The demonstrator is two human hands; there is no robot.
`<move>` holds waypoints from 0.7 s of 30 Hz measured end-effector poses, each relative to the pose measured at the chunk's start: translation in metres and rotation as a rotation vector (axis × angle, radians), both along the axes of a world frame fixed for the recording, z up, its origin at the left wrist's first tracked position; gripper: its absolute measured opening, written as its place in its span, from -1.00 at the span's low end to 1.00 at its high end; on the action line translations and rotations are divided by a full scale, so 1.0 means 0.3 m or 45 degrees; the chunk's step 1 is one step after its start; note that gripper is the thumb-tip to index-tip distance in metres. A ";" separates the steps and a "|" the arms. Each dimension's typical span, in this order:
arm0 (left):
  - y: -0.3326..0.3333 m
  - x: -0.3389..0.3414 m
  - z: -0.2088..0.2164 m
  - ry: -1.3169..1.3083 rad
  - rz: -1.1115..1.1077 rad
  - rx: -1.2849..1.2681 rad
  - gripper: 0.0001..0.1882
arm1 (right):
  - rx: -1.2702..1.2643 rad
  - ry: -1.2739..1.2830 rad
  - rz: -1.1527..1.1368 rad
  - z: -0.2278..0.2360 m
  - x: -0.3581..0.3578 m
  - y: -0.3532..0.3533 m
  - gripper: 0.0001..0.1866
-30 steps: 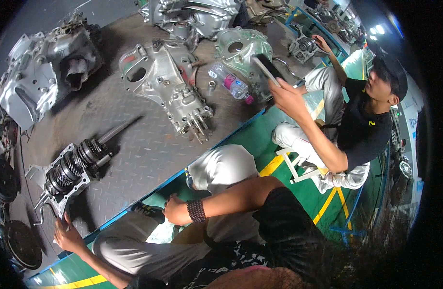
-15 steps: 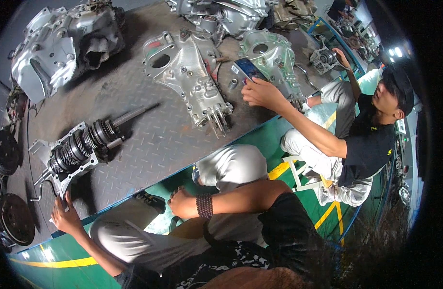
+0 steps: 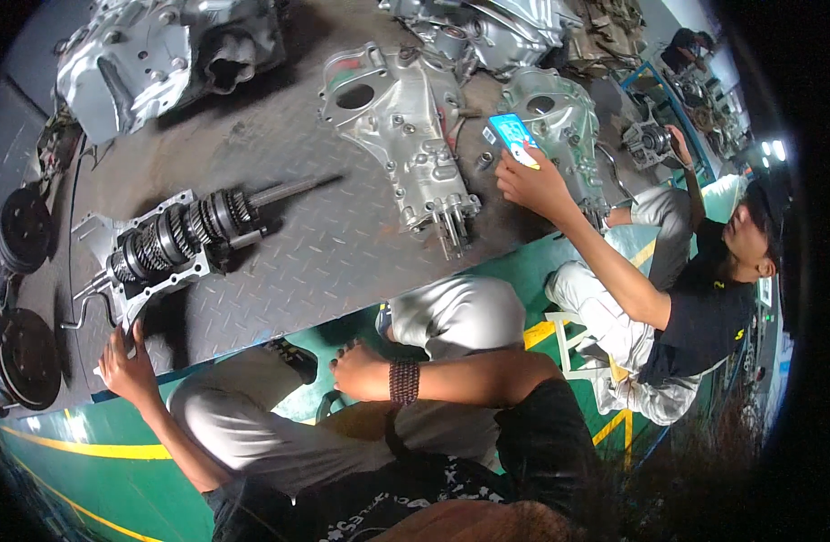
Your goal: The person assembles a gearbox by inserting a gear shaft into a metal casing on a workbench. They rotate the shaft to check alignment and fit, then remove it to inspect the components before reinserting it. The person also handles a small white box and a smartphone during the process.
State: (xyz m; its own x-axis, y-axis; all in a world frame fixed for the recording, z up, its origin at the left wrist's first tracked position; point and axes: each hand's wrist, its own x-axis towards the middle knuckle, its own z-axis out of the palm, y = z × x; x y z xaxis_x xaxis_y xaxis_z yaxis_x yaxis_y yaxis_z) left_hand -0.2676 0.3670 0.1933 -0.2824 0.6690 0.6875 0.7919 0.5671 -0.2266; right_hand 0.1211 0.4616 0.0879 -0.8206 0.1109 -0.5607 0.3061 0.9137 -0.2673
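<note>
My left hand (image 3: 130,369) is at the near edge of the bench, thumb and fingers apart, its fingertips by the lower corner of an open gearbox housing (image 3: 176,275). A small white bit shows beside its outer fingers; I cannot make out what it is. Inside the housing lie gear shafts (image 3: 167,237) with stacked gears, and one long shaft points right. A bent metal rod (image 3: 83,312) sticks out at the left end. My right hand (image 3: 359,371), below a dark beaded bracelet (image 3: 404,383), rests low before my legs with its fingers curled, nothing visible in it.
Two cast gearbox covers (image 3: 406,135) (image 3: 555,113) and a large silver gearbox case (image 3: 162,68) stand on the steel-plate bench (image 3: 279,271). Round dark discs (image 3: 28,359) are at the left. A seated co-worker (image 3: 704,298) on the right holds up a phone (image 3: 512,134).
The view has shifted, so the bench parts sit further right and higher. The co-worker's phone screen has become bright. My hands have hardly moved.
</note>
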 end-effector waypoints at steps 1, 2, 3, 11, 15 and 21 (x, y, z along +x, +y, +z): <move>-0.007 0.001 0.001 -0.001 -0.003 0.004 -0.62 | 0.010 0.011 0.003 0.007 0.003 -0.001 -0.42; -0.012 -0.002 0.003 0.001 -0.006 0.010 -0.62 | 0.022 0.024 0.007 0.025 0.001 0.004 -0.42; -0.014 0.005 0.005 -0.009 0.002 0.023 -0.63 | 0.042 0.027 0.031 0.046 0.007 0.011 -0.43; 0.018 0.037 0.035 -0.073 -0.149 0.147 -0.63 | -0.077 0.361 -0.111 0.075 0.069 0.046 -0.53; 0.009 0.047 0.045 -0.093 -0.128 0.113 -0.66 | -0.581 0.300 -0.216 0.269 -0.014 0.159 -0.54; 0.010 0.054 0.052 -0.024 -0.144 0.134 -0.63 | -0.644 0.898 -0.850 0.423 -0.073 0.354 -0.70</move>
State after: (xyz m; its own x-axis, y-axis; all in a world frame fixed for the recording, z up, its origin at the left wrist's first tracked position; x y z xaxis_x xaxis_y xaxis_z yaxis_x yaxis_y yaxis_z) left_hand -0.2513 0.3699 0.2088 -0.2226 0.6217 0.7510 0.8557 0.4937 -0.1550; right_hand 0.0991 0.5678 0.2147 -0.8353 0.5417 -0.0943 0.3295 0.3559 -0.8745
